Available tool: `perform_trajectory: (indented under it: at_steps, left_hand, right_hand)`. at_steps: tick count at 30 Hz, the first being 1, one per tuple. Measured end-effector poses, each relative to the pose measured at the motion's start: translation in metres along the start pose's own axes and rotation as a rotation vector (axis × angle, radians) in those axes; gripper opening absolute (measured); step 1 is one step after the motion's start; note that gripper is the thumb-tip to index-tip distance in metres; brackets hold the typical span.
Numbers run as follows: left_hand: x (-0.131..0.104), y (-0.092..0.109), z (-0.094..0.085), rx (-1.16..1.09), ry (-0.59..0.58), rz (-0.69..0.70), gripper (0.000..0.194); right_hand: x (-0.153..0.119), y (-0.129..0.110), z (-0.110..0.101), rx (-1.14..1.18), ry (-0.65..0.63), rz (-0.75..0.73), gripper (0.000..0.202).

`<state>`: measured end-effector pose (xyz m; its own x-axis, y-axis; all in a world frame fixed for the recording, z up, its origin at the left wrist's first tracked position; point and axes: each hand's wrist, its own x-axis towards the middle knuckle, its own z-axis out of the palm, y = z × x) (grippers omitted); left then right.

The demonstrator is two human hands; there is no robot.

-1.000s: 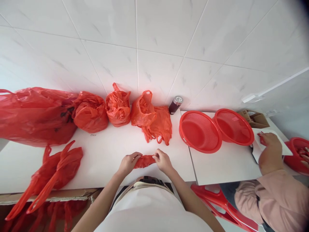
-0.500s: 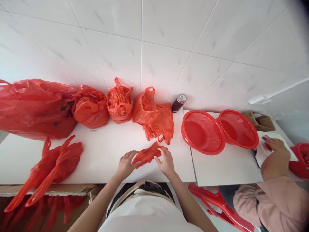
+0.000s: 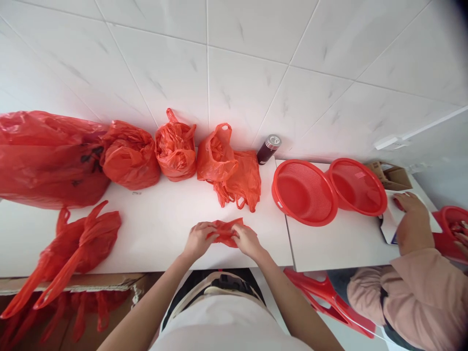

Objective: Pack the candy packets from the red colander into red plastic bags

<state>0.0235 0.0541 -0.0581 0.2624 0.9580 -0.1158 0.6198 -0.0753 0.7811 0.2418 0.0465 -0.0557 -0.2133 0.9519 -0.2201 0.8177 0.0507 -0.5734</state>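
Red bag (image 3: 227, 236), front-left of the flask (image 3: 268, 151), flat bags (image 3: 246, 178) between; left hand (image 3: 199, 240) and right hand (image 3: 246, 239) pinch its ends. Left of flask: bulging bags (image 3: 177, 153). Right: two baskets (image 3: 305, 195), then a box (image 3: 400, 181), contents unclear.

A white counter (image 3: 157, 219) runs along the wall, with a dark seam splitting it into a left and a right part. On the left part, a large red bag (image 3: 44, 170) sits at the far left, followed rightward by a tied-looking bag (image 3: 131, 161), a smaller bag (image 3: 176, 158) and an open-topped bag (image 3: 216, 161), beside a flat pile of bags (image 3: 246, 178). A dark flask (image 3: 266, 153) stands near the seam. A long-handled bag (image 3: 98, 239) overhangs the near left edge. The right part carries a left basket (image 3: 292, 173), a right basket (image 3: 351, 170) and a cardboard box (image 3: 402, 178).
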Motion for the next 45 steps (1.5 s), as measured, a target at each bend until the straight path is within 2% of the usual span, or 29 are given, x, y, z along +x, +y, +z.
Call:
perform_trajectory:
  at_steps: [5,9,12,15,19,21,23,26,28,30,32,34,36,38,41,42,43,45]
  left_hand:
    - [-0.003,-0.009,-0.024,-0.173,0.112,-0.087,0.028]
    - [-0.01,0.0,-0.032,-0.281,0.122,-0.103,0.031]
    - [-0.015,0.022,-0.043,-0.319,0.115,-0.07,0.024]
    - [-0.019,0.053,-0.06,-0.257,0.027,0.049,0.014]
    - [-0.018,0.092,-0.074,-0.029,-0.065,0.251,0.02]
    - [-0.017,0.105,-0.068,0.091,-0.063,0.283,0.027]
    - [-0.017,0.11,-0.053,0.222,-0.103,0.256,0.029]
    - [-0.018,0.105,-0.023,0.384,-0.235,0.141,0.028]
    - [-0.017,0.094,-0.01,0.464,-0.268,0.037,0.028]
    - [-0.016,0.08,-0.009,0.523,-0.25,-0.063,0.021]
    - [-0.013,0.068,-0.019,0.542,-0.239,-0.125,0.009]
    - [-0.012,0.066,-0.034,0.542,-0.228,-0.153,0.011]
    - [-0.011,0.077,-0.042,0.527,-0.19,-0.137,0.018]
    - [-0.011,0.097,-0.037,0.449,-0.104,-0.033,0.023]
    - [-0.002,0.127,-0.007,0.301,0.01,0.208,0.025]
    - [0.004,0.132,0.005,0.303,0.016,0.238,0.028]
    - [0.011,0.132,0.016,0.337,0.008,0.217,0.029]
    - [0.028,0.122,0.031,0.43,-0.017,0.092,0.029]
  right_hand:
    - [-0.008,0.024,-0.034,0.045,0.18,0.167,0.021]
    - [-0.019,0.02,-0.057,0.094,0.318,0.25,0.016]
    - [-0.032,-0.001,-0.071,0.217,0.451,0.233,0.011]
    - [-0.042,-0.025,-0.083,0.382,0.586,0.171,0.012]
    - [-0.046,-0.046,-0.092,0.506,0.614,0.056,0.013]
    - [-0.044,-0.051,-0.093,0.541,0.625,0.017,0.015]
    - [-0.042,-0.053,-0.094,0.57,0.619,0.01,0.018]
    - [-0.042,-0.052,-0.096,0.608,0.578,0.057,0.025]
    - [-0.042,-0.049,-0.099,0.605,0.584,0.098,0.029]
    - [-0.042,-0.043,-0.104,0.592,0.63,0.136,0.03]
    - [-0.042,-0.036,-0.108,0.591,0.672,0.167,0.028]
    - [-0.042,-0.03,-0.111,0.585,0.67,0.179,0.032]
    - [-0.043,-0.027,-0.111,0.573,0.616,0.184,0.047]
    - [-0.044,-0.03,-0.107,0.559,0.533,0.177,0.056]
    - [-0.046,-0.043,-0.099,0.533,0.444,0.108,0.055]
    - [-0.046,-0.047,-0.097,0.522,0.429,0.077,0.053]
    - [-0.046,-0.052,-0.096,0.509,0.425,0.048,0.051]
    - [-0.046,-0.057,-0.096,0.481,0.431,0.009,0.05]
